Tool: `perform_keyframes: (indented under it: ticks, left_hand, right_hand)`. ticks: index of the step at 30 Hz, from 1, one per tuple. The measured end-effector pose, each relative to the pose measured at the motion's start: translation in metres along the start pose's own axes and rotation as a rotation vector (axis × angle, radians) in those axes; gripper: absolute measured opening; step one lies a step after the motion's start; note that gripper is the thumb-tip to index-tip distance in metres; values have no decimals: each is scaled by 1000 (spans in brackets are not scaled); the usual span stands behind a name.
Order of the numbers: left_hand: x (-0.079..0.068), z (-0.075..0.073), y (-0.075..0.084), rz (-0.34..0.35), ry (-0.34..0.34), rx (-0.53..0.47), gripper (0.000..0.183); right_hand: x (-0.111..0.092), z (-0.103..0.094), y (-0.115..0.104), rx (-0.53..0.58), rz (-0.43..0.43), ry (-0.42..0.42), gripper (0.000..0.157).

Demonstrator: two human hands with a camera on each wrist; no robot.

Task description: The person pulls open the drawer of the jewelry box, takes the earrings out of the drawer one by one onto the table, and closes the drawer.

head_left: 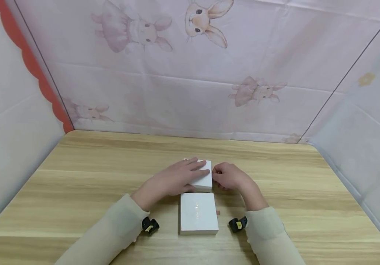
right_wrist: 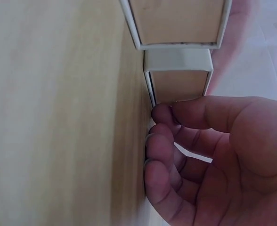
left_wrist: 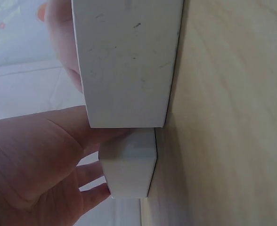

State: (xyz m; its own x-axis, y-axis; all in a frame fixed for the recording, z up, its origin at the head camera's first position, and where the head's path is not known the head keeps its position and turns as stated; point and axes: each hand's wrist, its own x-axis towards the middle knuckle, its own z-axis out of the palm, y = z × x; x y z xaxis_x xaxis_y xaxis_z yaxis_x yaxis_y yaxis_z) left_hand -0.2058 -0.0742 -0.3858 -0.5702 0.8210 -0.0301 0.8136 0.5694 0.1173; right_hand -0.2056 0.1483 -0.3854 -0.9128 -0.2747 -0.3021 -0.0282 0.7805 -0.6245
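No wording can be read; only faint script and small yellow labels are seen.

On the lid of the nearer white drawer-style box [head_left: 190,215], a single line of thin, pinkish-gold script [head_left: 197,211] is set near the middle and run from far to near in the head view; its letters are too small and blurred to be made out. Yellow labels [head_left: 239,225] are borne by the two black wrist cameras [head_left: 233,225]; any marks on them are likewise too blurred to be read.

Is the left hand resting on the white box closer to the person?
No, the left hand rests on the farther white box, beyond the nearer white box.
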Motion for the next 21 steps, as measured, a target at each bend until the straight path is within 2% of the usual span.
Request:
perform_keyframes:
  ticks: [21]
  left_hand:
    - [-1,3,-3,-8,15,-74,64]
  right_hand:
    - [2,-2,4,22,-4,-20,20]
